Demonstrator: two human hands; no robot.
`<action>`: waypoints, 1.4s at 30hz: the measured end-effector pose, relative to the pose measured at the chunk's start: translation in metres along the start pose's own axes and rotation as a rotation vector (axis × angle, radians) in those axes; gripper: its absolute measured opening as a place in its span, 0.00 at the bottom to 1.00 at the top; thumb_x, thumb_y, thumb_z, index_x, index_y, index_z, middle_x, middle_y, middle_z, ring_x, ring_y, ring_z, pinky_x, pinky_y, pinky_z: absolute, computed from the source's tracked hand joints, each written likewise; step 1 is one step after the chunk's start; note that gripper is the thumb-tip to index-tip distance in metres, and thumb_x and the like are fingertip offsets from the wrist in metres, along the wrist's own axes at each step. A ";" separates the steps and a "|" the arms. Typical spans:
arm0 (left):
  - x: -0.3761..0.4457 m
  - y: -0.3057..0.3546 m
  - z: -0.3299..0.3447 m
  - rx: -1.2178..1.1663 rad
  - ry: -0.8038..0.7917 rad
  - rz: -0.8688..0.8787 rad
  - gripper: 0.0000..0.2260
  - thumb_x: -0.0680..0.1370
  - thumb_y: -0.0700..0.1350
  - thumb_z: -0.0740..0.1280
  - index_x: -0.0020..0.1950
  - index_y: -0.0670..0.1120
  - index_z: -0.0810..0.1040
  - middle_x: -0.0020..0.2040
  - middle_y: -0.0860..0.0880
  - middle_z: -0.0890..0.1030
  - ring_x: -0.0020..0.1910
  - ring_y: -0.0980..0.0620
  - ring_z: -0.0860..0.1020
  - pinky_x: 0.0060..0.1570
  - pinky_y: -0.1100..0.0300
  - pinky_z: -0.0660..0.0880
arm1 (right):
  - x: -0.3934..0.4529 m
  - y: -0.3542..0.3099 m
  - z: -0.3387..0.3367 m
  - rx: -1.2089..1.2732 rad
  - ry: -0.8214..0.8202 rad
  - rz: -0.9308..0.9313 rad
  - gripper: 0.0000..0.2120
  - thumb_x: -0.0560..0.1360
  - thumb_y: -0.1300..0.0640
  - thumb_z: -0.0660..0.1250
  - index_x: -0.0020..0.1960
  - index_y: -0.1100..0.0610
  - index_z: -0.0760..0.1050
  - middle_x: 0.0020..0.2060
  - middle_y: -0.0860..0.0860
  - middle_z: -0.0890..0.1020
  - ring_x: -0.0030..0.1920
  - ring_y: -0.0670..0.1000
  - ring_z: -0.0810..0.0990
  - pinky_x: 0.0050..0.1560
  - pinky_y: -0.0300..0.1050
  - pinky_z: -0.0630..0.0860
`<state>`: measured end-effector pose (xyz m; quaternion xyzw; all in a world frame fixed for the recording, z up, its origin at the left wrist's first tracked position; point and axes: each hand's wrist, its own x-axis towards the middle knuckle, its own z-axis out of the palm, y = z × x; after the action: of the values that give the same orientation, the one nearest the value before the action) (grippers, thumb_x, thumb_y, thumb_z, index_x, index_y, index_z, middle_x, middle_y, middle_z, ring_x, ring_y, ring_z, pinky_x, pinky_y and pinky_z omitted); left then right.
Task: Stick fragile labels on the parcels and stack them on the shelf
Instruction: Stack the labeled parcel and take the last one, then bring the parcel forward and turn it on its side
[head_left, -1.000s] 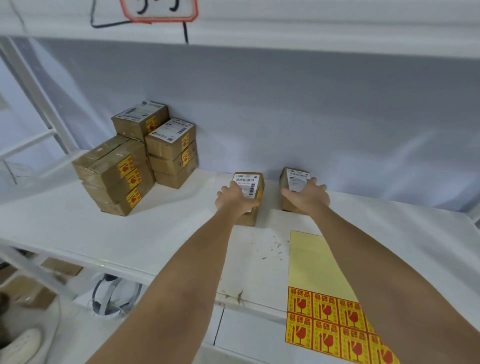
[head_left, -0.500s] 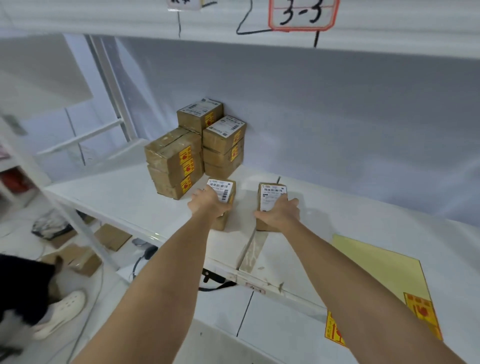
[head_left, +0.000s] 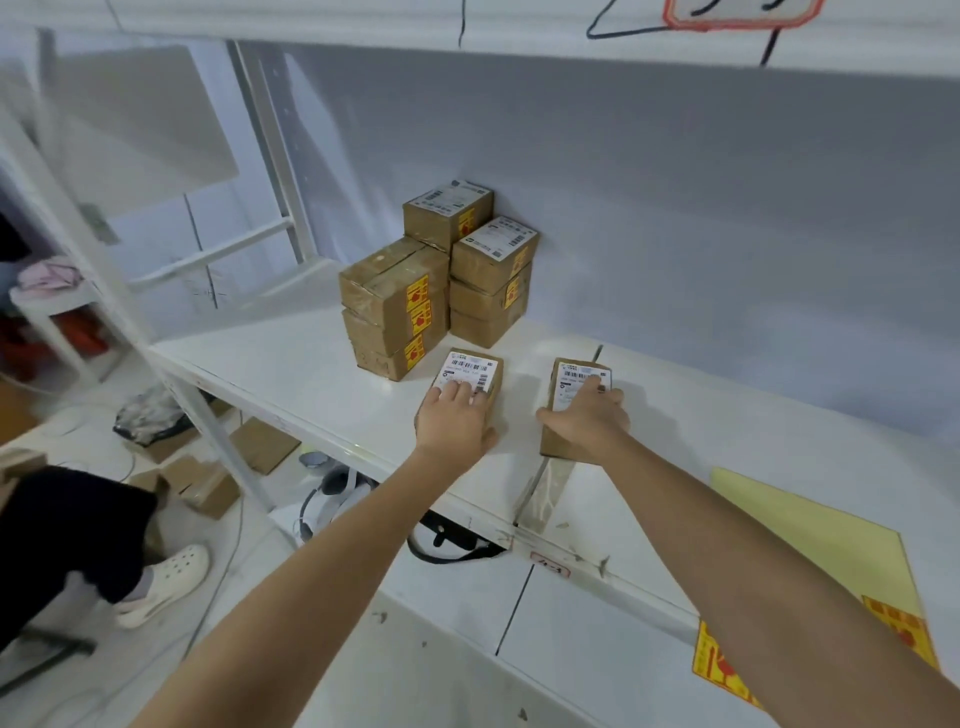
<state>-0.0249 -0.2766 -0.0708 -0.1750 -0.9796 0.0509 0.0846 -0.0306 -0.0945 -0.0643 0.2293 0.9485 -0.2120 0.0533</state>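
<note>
On the white shelf (head_left: 291, 364), both parcels slid leftward, now just right of the stack (head_left: 436, 291). Left hand (head_left: 457, 421) grasping left parcel (head_left: 467, 371), right hand (head_left: 587, 421) right parcel (head_left: 571, 379); stacking probably next.

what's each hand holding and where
Left hand grips the left parcel at its near end; right hand grips the right parcel likewise.

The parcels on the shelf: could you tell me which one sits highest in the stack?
The parcel at the back left of the stack, with a white shipping label on top. It tops the rear pile against the wall, above the neighbouring labelled parcel to its right.
</note>
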 end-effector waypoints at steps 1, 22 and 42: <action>-0.003 -0.003 0.007 -0.014 -0.007 -0.020 0.20 0.80 0.54 0.56 0.67 0.45 0.66 0.65 0.44 0.70 0.65 0.45 0.67 0.61 0.53 0.64 | 0.000 -0.001 0.001 -0.015 0.008 -0.009 0.46 0.66 0.34 0.67 0.72 0.56 0.53 0.62 0.59 0.65 0.58 0.57 0.73 0.52 0.45 0.72; 0.072 -0.049 0.033 -0.078 -0.158 -0.138 0.23 0.81 0.44 0.57 0.74 0.44 0.55 0.74 0.44 0.59 0.74 0.44 0.55 0.71 0.49 0.58 | -0.004 0.001 0.011 -0.151 0.050 -0.064 0.46 0.66 0.30 0.63 0.74 0.54 0.52 0.60 0.57 0.65 0.54 0.58 0.74 0.45 0.45 0.68; 0.040 0.046 -0.009 -0.941 -0.022 -0.122 0.26 0.80 0.50 0.60 0.74 0.40 0.57 0.69 0.38 0.65 0.67 0.42 0.67 0.60 0.53 0.67 | -0.029 0.001 -0.007 -0.073 0.238 -0.122 0.38 0.68 0.34 0.64 0.69 0.56 0.58 0.58 0.57 0.67 0.53 0.58 0.73 0.45 0.46 0.69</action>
<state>-0.0443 -0.2187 -0.0622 -0.1361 -0.9056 -0.4015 -0.0112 -0.0046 -0.1031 -0.0527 0.1926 0.9674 -0.1516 -0.0644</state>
